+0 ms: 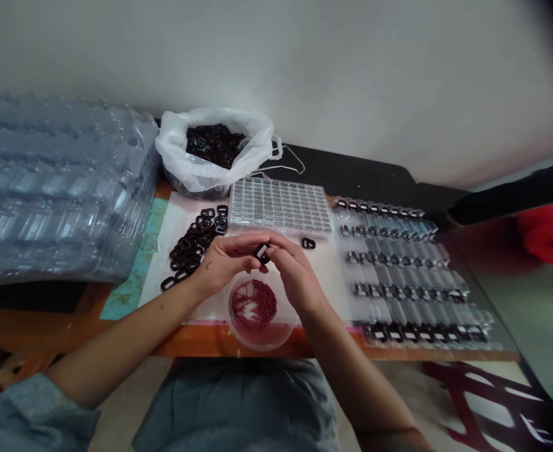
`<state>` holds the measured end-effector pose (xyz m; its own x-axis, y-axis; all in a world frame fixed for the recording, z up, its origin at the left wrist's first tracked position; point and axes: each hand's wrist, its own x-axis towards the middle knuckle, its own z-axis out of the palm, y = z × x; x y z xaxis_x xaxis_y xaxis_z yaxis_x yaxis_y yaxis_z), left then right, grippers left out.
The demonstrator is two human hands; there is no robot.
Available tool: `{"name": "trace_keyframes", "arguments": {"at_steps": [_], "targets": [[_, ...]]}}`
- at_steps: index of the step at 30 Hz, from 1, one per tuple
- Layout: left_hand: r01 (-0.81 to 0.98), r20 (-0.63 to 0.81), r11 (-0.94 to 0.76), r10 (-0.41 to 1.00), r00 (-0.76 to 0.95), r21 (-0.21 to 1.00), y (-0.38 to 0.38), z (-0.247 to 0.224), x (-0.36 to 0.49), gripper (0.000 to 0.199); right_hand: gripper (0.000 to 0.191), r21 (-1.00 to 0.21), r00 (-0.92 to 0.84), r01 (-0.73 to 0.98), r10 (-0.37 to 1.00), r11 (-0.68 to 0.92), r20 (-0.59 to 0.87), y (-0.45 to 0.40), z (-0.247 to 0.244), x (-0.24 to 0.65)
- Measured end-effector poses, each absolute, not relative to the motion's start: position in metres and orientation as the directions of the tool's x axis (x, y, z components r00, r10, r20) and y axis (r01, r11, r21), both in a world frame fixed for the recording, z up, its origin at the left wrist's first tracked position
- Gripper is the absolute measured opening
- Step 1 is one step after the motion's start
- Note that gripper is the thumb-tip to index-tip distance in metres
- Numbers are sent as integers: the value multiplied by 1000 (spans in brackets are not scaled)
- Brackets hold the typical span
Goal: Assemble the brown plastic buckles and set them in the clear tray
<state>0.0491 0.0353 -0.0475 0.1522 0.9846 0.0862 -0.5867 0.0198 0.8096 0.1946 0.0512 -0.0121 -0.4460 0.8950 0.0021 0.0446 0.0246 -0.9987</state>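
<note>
Above the worktable, my left hand (229, 257) and my right hand (297, 273) meet, fingers closed around one small black rounded frame piece (262, 252) with a white patch in its middle. Directly below them is a clear round tub (260, 344), which contains thin dark-red strips (257, 304). To the left of my hands lies a loose pile of similar black frame pieces (191, 245). A couple more black pieces (308, 243) rest just right of my fingers. Behind my hands stands a clear tray (280, 206) filled with rows of small greyish rectangular pieces.
A white plastic bag (252, 166) full of black pieces stands at the back, beside a bent wire (290, 160). Stacked clear plastic trays (54, 201) fill the left. On the right, a clear tray (398, 273) carries rows of black pieces. A dark-red stool (478, 402) is below right.
</note>
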Motion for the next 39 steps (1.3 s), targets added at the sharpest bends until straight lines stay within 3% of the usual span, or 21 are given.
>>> {"name": "trace_keyframes", "arguments": {"at_steps": [7, 11, 13, 15, 18, 27, 32, 39], "targets": [[-574, 131, -27, 981, 140, 818, 36, -56, 47, 37, 39, -999, -559, -44, 829, 10, 33, 50, -18, 200], [-558, 98, -16, 988, 117, 830, 36, -58, 45, 43, 52, -961, -530, 80, 828, 263, 183, 47, -11, 205], [-555, 52, 9, 994, 94, 832, 36, -56, 45, 47, 49, -840, -448, 208, 812, 501, 373, 46, -8, 211], [-542, 7, 33, 997, 71, 839, 36, -55, 45, 51, 32, -637, -442, 351, 721, 686, 533, 46, -8, 217], [-515, -18, 61, 996, 89, 855, 37, -56, 46, 55, 17, -424, -542, 450, 617, 786, 570, 47, -9, 226], [-515, -121, 164, 986, 115, 842, 35, -45, 46, 64, 20, -263, -530, 539, 565, 800, 632, 53, -5, 254], [-555, -194, 169, 981, 14, 815, 40, -41, 44, 49, 11, -159, -410, 707, 582, 690, 703, 89, -17, 329], [-603, -293, 220, 956, -24, 767, 43, -42, 43, 27, 14, -109, -359, 884, 811, 454, 462, 142, -49, 419]]}}
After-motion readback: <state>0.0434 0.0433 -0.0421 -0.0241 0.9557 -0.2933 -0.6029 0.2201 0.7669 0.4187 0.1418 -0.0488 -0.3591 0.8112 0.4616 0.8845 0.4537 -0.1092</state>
